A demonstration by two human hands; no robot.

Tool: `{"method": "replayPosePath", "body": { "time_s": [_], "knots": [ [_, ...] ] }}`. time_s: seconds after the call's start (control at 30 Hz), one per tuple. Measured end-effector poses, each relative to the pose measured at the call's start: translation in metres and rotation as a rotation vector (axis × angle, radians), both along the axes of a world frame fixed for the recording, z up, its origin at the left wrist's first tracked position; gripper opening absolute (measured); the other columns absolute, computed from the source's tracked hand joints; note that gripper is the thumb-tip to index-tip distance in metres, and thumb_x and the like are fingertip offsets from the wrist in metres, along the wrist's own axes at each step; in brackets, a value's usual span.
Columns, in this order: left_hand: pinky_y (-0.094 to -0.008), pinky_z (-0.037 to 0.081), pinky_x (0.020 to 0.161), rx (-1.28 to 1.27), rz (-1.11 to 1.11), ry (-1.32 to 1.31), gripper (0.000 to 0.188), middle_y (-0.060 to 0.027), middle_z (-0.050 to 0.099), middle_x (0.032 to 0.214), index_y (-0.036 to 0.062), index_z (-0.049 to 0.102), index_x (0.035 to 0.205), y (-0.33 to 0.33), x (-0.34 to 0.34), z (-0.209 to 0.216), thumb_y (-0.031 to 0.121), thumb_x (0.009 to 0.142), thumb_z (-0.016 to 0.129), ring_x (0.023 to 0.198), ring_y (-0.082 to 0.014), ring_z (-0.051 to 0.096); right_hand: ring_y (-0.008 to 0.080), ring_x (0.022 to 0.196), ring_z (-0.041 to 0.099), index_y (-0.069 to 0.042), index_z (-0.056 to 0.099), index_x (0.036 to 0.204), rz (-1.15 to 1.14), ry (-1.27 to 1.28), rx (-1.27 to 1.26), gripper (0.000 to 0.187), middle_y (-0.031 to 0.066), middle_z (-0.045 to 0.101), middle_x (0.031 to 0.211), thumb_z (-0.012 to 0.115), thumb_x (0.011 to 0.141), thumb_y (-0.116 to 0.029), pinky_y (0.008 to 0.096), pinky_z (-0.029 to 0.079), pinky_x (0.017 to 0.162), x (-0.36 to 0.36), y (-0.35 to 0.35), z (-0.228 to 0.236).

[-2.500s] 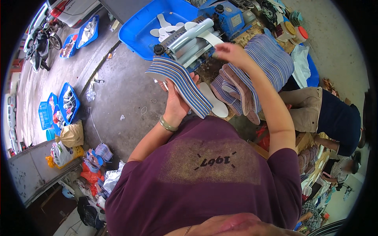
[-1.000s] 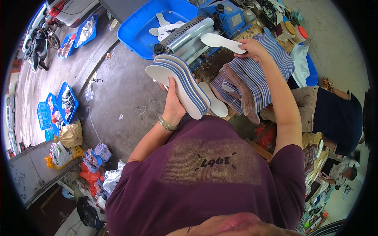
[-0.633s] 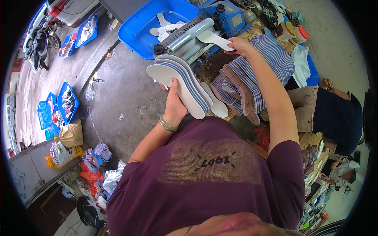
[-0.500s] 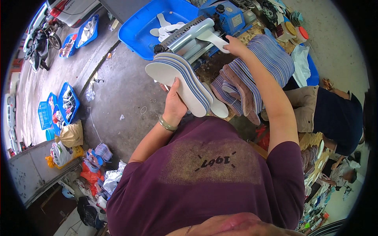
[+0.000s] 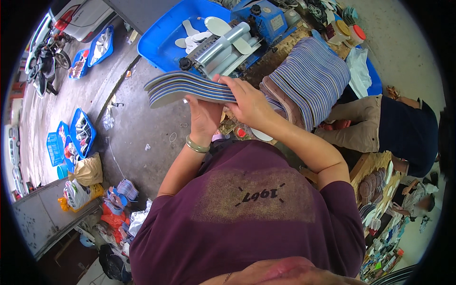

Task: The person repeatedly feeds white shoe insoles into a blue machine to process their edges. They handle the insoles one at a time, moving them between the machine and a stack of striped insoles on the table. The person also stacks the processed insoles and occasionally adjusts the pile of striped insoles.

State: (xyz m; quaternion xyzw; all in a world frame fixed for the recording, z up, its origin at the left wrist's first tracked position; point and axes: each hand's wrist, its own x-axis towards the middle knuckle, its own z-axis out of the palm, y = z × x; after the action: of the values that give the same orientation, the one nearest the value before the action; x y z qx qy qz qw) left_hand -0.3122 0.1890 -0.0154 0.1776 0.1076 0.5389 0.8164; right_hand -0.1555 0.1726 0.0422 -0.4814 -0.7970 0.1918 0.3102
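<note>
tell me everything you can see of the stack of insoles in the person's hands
The stack of insoles is several thin, curved layers with blue and whitish edges, and a pale grey face showing at the lower left. They look flexible; the exact material is unclear. Seen mostly edge-on, it juts leftward, slightly fanned at its free end, held toward its right end by the left hand and right hand.

Purple T-shirt (image 5: 247, 242), bangle (image 5: 197, 146) perhaps greenish

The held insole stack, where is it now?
Left of centre in the head view, the insole stack is held by the left hand and right hand, below the metal rollers.
</note>
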Motion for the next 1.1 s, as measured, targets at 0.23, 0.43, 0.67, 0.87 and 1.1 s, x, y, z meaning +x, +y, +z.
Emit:
{"method": "replayPosePath", "body": {
  "time_s": [0.23, 0.43, 0.67, 0.87, 1.1],
  "knots": [
    [-0.0456, 0.026, 0.113, -0.002, 0.106, 0.289, 0.088, -0.011, 0.035, 0.146, 0.0113, 0.032, 0.141, -0.012, 0.0, 0.005, 0.064, 0.077, 0.061, 0.137, -0.0279, 0.031, 0.0329, 0.1, 0.059, -0.004, 0.037, 0.137, 0.052, 0.114, -0.208, 0.066, 0.0152, 0.053, 0.115, 0.066, 0.078, -0.009, 0.0361, 0.053, 0.08, -0.001, -0.005, -0.021],
    [-0.0454, 0.031, 0.111, 0.118, 0.018, 0.26, 0.082, -0.0125, 0.039, 0.143, 0.0063, 0.03, 0.142, -0.006, -0.012, -0.007, 0.048, 0.082, 0.067, 0.135, -0.0292, 0.035, 0.0239, 0.093, 0.065, 0.002, 0.038, 0.135, 0.22, 1.067, -1.287, 0.057, 0.0136, 0.057, 0.112, 0.063, 0.087, -0.015, 0.0298, 0.057, 0.077, 0.017, 0.007, -0.007],
    [-0.042, 0.045, 0.098, -0.153, 0.077, 0.259, 0.054, -0.0134, 0.058, 0.118, 0.0043, 0.044, 0.129, -0.009, -0.009, -0.012, 0.028, 0.085, 0.066, 0.113, -0.0264, 0.056, 0.0231, 0.102, 0.063, 0.0, 0.039, 0.137, 0.129, 0.526, -0.931, 0.068, 0.0141, 0.06, 0.115, 0.07, 0.082, -0.027, 0.0326, 0.053, 0.083, 0.017, 0.007, -0.023],
    [-0.0351, 0.052, 0.083, -0.157, 0.23, 0.429, 0.047, -0.0048, 0.056, 0.103, 0.008, 0.041, 0.123, -0.006, -0.009, -0.025, 0.015, 0.085, 0.067, 0.094, -0.0177, 0.059, 0.0186, 0.104, 0.06, -0.004, 0.039, 0.14, 0.123, 0.198, -0.698, 0.072, 0.0153, 0.058, 0.12, 0.073, 0.078, -0.018, 0.0308, 0.049, 0.086, 0.007, -0.003, -0.021],
    [-0.0334, 0.052, 0.08, -0.144, 0.129, 0.465, 0.032, -0.0056, 0.059, 0.099, 0.0047, 0.05, 0.114, -0.017, -0.005, -0.011, 0.015, 0.088, 0.066, 0.087, -0.0171, 0.062, 0.0169, 0.102, 0.06, -0.006, 0.039, 0.141, 0.143, 0.576, -1.073, 0.069, 0.0177, 0.059, 0.119, 0.069, 0.08, -0.012, 0.0318, 0.049, 0.087, 0.035, 0.015, -0.032]
  ]
}}
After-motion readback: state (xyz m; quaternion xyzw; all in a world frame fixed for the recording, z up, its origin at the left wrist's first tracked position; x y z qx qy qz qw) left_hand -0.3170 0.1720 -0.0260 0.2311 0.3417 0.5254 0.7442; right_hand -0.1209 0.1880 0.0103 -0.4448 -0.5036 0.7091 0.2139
